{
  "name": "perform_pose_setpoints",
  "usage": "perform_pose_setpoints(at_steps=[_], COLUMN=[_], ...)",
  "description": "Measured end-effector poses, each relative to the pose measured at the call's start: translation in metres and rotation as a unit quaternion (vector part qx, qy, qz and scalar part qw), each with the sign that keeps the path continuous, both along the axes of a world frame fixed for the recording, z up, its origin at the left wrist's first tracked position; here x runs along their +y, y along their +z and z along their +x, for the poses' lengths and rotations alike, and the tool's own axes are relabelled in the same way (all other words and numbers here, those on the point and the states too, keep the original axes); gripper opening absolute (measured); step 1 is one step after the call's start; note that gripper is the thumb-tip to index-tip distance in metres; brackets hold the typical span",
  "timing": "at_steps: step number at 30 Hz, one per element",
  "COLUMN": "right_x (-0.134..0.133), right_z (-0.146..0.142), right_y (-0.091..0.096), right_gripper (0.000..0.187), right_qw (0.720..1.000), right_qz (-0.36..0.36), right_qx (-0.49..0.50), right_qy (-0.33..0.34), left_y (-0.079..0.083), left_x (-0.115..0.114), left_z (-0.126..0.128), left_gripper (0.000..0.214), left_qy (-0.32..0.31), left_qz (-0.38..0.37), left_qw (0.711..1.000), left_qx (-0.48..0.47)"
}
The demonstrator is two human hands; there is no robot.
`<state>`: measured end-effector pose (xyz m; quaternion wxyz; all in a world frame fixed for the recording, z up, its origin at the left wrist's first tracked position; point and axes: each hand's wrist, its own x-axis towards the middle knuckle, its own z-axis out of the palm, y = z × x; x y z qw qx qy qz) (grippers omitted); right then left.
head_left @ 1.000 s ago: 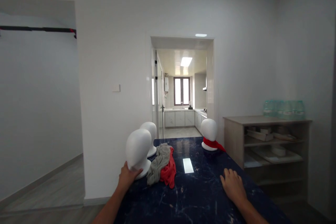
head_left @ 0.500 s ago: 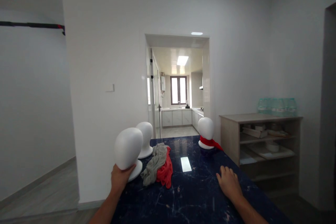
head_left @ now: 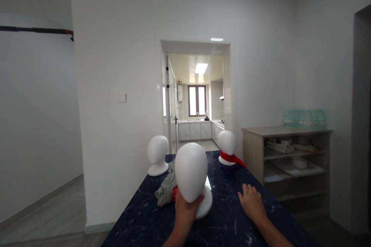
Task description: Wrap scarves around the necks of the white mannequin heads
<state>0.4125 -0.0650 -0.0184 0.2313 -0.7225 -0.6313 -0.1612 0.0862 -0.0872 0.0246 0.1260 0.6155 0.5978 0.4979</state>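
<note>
Dark table [head_left: 232, 224] mid clear; L hand [head_left: 185, 210] grips mannequin head [head_left: 191, 175], R hand [head_left: 252, 203] flat, empty.

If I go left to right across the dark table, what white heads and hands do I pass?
Bare white head → head held in the left hand → head with red scarf → right hand flat on the table.

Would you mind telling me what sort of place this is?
Probably a home: a kitchen shows through the doorway, a dark marble table carries white mannequin heads, and an open wooden shelf unit stands alongside.
</note>
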Motion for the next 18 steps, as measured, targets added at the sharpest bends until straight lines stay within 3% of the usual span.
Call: perform_pose_setpoints(at_steps=[3, 7, 18], right_x=[-0.001, 0.000, 0.001], right_z=[-0.001, -0.001, -0.001], right_y=[0.001, 0.002, 0.000], right_gripper=[0.021, 0.021, 0.019], right_qw=[1.000, 1.000, 1.000], right_qz=[-0.002, 0.004, 0.002], right_qx=[0.002, 0.001, 0.000], right_qy=[-0.001, -0.001, 0.000], left_y=[-0.017, -0.029, -0.026], left_x=[-0.005, -0.011, -0.013], left_z=[0.020, 0.024, 0.031], left_gripper=[0.095, 0.090, 0.085], left_qy=[0.013, 0.017, 0.038], left_qz=[0.038, 0.028, 0.030], left_qw=[0.999, 0.999, 0.996], left_qx=[-0.004, 0.039, 0.074])
